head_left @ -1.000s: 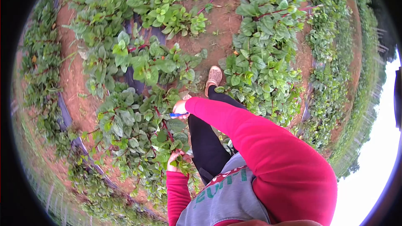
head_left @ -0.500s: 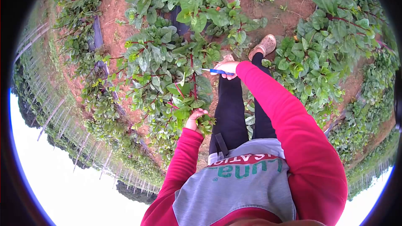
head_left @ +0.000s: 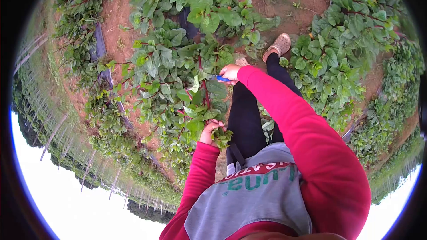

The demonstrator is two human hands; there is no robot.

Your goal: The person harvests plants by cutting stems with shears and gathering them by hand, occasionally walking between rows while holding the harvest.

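Cutting step: right hand (head_left: 231,72) gripping blue-handled knife (head_left: 222,78) at red stem (head_left: 205,90); left hand (head_left: 210,132) clutching leafy bunch (head_left: 221,137). Next: clean slice, firm hold.

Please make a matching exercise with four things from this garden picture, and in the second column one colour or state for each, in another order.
Things:
1. left hand
2. right hand
3. shoe
4. sleeve

States:
A. red
B. stands on bare soil
C. holds a bunch of green leaves
D. holds a blue-handled tool

Pairs: 1-C, 2-D, 3-B, 4-A
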